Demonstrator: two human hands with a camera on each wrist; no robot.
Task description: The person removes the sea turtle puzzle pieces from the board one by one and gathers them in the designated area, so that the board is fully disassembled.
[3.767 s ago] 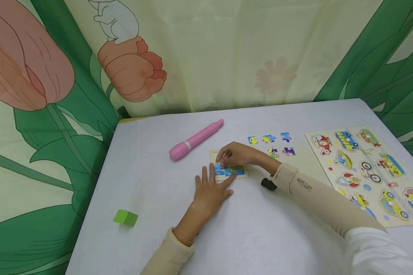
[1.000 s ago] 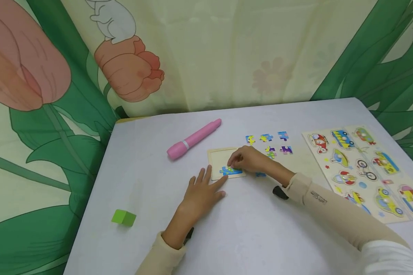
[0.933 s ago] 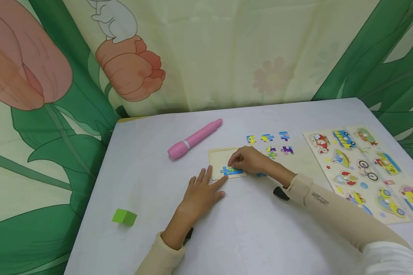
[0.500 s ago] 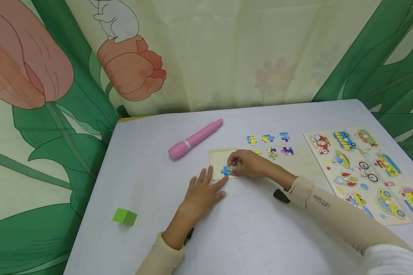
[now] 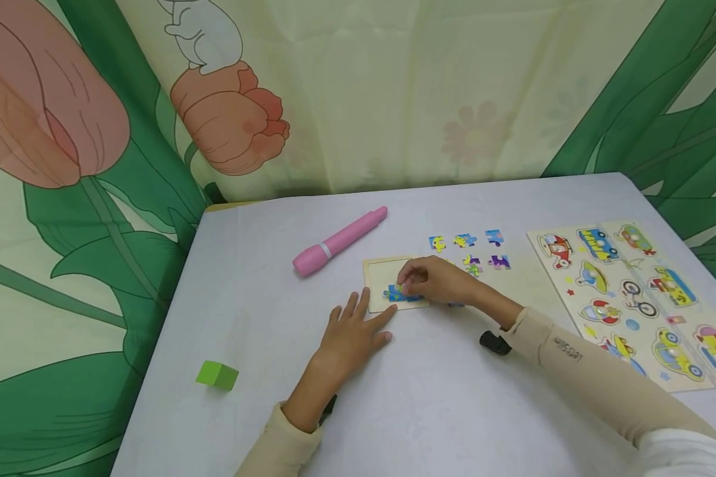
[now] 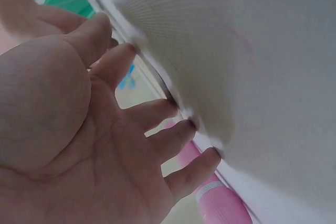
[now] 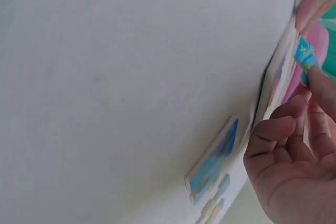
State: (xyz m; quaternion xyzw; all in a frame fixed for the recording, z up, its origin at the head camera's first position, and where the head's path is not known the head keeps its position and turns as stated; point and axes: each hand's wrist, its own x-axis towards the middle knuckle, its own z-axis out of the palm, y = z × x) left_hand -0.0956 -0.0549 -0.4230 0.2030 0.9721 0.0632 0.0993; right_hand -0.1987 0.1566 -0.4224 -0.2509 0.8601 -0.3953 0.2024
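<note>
The right hand (image 5: 438,281) pinches a blue puzzle piece (image 5: 401,289) in curled fingers over the wooden tray (image 5: 377,268). The left hand (image 5: 352,334) lies flat, fingers spread, at the tray's corner. Pressed in crooked, the piece could jam or nudge the tray along the bench (image 5: 453,397).

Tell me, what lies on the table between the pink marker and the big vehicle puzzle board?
In the head view, between the pink marker and the vehicle puzzle board lie loose puzzle pieces and a small puzzle tray, which the right hand works at.
</note>
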